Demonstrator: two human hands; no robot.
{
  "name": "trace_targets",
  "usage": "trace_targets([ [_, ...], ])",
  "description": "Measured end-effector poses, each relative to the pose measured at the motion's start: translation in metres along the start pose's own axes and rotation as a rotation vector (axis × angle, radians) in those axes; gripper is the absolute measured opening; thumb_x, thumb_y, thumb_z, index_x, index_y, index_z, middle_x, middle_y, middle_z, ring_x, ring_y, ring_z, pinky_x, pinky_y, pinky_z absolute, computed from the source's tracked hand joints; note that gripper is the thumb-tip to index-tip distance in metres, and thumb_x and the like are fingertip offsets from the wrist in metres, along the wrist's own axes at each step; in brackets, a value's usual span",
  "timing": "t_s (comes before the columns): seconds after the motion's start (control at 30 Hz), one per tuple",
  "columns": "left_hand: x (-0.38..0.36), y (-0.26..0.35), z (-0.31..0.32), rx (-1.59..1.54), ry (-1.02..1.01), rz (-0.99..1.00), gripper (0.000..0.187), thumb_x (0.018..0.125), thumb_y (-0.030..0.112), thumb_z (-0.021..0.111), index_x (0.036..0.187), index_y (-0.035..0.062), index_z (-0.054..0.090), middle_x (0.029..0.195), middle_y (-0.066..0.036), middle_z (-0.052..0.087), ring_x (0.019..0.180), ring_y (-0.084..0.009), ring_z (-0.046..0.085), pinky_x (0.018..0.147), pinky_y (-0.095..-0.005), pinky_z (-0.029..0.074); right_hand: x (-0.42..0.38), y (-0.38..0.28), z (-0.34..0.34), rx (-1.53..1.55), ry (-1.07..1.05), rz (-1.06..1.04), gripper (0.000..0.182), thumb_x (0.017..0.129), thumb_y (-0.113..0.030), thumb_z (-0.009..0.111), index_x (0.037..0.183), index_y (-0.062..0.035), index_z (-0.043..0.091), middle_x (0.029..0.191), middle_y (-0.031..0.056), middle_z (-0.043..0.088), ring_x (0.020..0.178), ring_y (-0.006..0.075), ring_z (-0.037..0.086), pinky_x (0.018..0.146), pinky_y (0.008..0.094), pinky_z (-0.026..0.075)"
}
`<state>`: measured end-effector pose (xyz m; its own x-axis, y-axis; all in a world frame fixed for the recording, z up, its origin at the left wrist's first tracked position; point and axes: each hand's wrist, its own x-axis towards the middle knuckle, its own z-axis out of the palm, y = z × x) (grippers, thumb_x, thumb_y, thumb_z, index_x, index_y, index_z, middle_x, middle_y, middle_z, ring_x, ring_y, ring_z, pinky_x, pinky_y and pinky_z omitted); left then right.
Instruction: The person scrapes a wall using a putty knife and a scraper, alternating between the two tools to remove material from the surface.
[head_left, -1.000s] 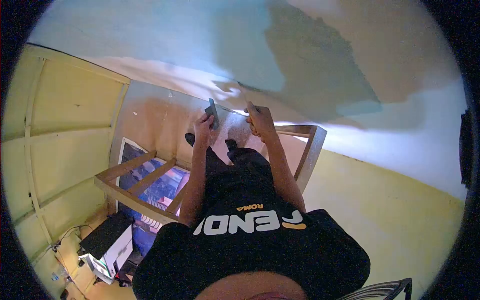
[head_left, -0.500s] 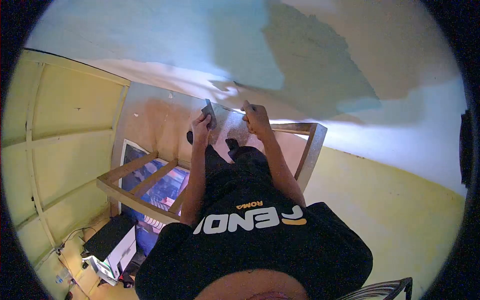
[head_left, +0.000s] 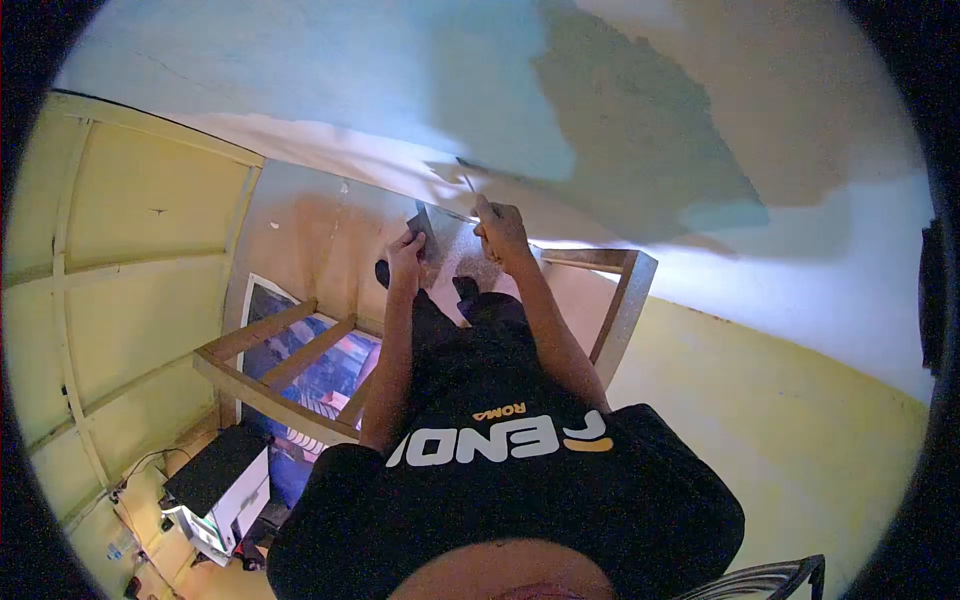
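My left hand (head_left: 404, 262) is closed on a flat grey plate (head_left: 420, 218), which stands up from the fingers. To its right my right hand (head_left: 503, 232) grips a putty knife (head_left: 469, 183); the fingers cover its handle. Its thin shank points up and left, with the dark blade edge-on at the pale wall (head_left: 380, 145). A large grey-green patch (head_left: 630, 120) and shadows spread over this wall above the hands. Both forearms reach forward past my black shirt, and the plate and the knife are apart.
A wooden frame (head_left: 625, 305) with rails stands around my legs, its other side (head_left: 275, 395) at lower left. Below it lie a colourful printed sheet (head_left: 335, 355) and a black-topped white box (head_left: 225, 475). Yellow panelled wall (head_left: 150, 200) at left.
My right hand has moved slightly up and left and turned, so the knife's shank now shows pointing at the wall. The left hand with the grey plate has barely shifted.
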<state>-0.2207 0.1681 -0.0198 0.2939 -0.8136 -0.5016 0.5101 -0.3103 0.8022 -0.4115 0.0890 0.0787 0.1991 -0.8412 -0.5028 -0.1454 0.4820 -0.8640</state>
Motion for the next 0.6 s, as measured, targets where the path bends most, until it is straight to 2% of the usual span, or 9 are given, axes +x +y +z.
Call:
trace_targets([
  [0.03, 0.001, 0.001, -0.002, 0.027, -0.016, 0.0, 0.02, 0.092, 0.005, 0.059, 0.108, -0.0042, 0.067, 0.09, -0.004, 0.068, 0.074, -0.011, 0.062, 0.067, -0.025, 0.05, 0.003, 0.004, 0.004, 0.021, -0.007, -0.008, 0.057, 0.094, -0.05, 0.053, 0.097, 0.0058, 0.062, 0.057, 0.004, 0.049, 0.035, 0.0096, 0.041, 0.031, 0.0269, 0.032],
  [0.1, -0.003, 0.003, 0.002, -0.035, 0.001, 0.01, 0.02, 0.092, 0.005, 0.058, 0.108, -0.0039, 0.067, 0.09, -0.004, 0.068, 0.074, -0.0112, 0.062, 0.068, -0.0251, 0.05, -0.005, 0.012, -0.009, -0.049, -0.023, -0.219, 0.057, 0.094, -0.05, 0.053, 0.095, 0.0057, 0.061, 0.057, 0.0041, 0.049, 0.034, 0.0096, 0.04, 0.031, 0.0269, 0.032],
  [0.27, -0.005, 0.01, -0.003, 0.009, 0.014, 0.002, 0.019, 0.092, 0.004, 0.059, 0.107, -0.0036, 0.067, 0.091, -0.004, 0.069, 0.075, -0.012, 0.062, 0.07, -0.0254, 0.05, 0.005, 0.013, -0.007, -0.194, -0.02, -0.347, 0.057, 0.094, -0.051, 0.052, 0.093, 0.0056, 0.061, 0.057, 0.0044, 0.049, 0.033, 0.01, 0.039, 0.031, 0.0268, 0.032],
  [0.3, -0.001, 0.007, -0.004, 0.013, 0.016, 0.01, 0.019, 0.091, 0.004, 0.059, 0.106, -0.0038, 0.068, 0.091, -0.004, 0.069, 0.075, -0.0121, 0.062, 0.07, -0.0255, 0.05, 0.012, 0.018, 0.001, -0.179, -0.022, -0.444, 0.056, 0.095, -0.05, 0.052, 0.092, 0.0053, 0.061, 0.056, 0.0045, 0.049, 0.033, 0.0102, 0.04, 0.031, 0.027, 0.032],
  [0.37, 0.004, 0.001, -0.007, -0.008, 0.03, 0.014, 0.018, 0.091, 0.004, 0.06, 0.105, -0.0038, 0.068, 0.091, -0.004, 0.069, 0.075, -0.0123, 0.063, 0.069, -0.0256, 0.05, 0.016, 0.03, -0.002, -0.088, -0.012, -0.345, 0.055, 0.095, -0.05, 0.052, 0.09, 0.0046, 0.061, 0.056, 0.0045, 0.049, 0.034, 0.0105, 0.04, 0.031, 0.0273, 0.032],
  [0.43, 0.001, 0.006, -0.002, -0.065, 0.056, 0.005, 0.018, 0.091, 0.004, 0.061, 0.105, -0.0034, 0.068, 0.091, -0.004, 0.069, 0.075, -0.0123, 0.062, 0.068, -0.0254, 0.05, -0.017, -0.011, -0.008, 0.059, 0.011, 0.046, 0.053, 0.096, -0.049, 0.051, 0.089, 0.0036, 0.06, 0.056, 0.0044, 0.048, 0.034, 0.0108, 0.04, 0.031, 0.0275, 0.031],
  [0.6, 0.009, -0.003, -0.007, -0.072, 0.012, 0.012, 0.02, 0.091, 0.004, 0.06, 0.108, -0.0033, 0.068, 0.091, -0.004, 0.068, 0.074, -0.0123, 0.062, 0.067, -0.0254, 0.05, -0.003, -0.004, 0.006, 0.047, 0.008, 0.039, 0.051, 0.095, -0.048, 0.054, 0.091, 0.0023, 0.06, 0.056, 0.0036, 0.047, 0.034, 0.0095, 0.039, 0.031, 0.0265, 0.03],
])
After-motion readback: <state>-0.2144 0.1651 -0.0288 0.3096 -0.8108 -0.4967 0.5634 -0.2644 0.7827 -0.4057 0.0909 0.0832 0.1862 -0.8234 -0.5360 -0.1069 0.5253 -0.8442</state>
